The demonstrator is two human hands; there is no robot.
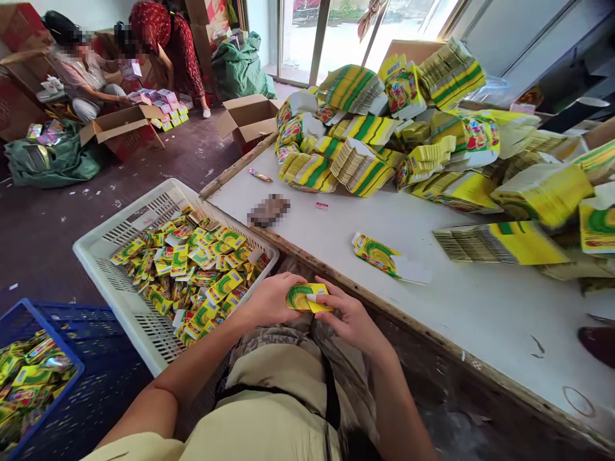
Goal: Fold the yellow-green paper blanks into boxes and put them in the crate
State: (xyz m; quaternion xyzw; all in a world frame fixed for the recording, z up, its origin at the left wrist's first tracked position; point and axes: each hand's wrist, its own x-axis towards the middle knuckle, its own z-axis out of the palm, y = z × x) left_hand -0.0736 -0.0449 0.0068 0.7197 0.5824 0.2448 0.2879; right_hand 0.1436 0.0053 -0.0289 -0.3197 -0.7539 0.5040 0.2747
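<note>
A small yellow and green box (298, 297) is held between my two hands, above my lap at the table's near edge. My left hand (273, 298) grips its left end, fingers behind and thumb hidden. The fingers of my right hand (346, 312) close on its right end, one fingertip lying across the front. To the left, a white plastic crate (173, 187) holds a heap of similar yellow and green boxes (206, 314). A single unfolded yellow carton (377, 255) lies on the white table (336, 224) beyond my right hand.
Stacks of flat yellow cartons (365, 157) cover the table's far side. A blue crate (91, 352) with yellow packets stands at lower left. Two people (91, 77) work by an open cardboard box (127, 131) at the back left. Another open box (250, 118) stands beyond the table corner.
</note>
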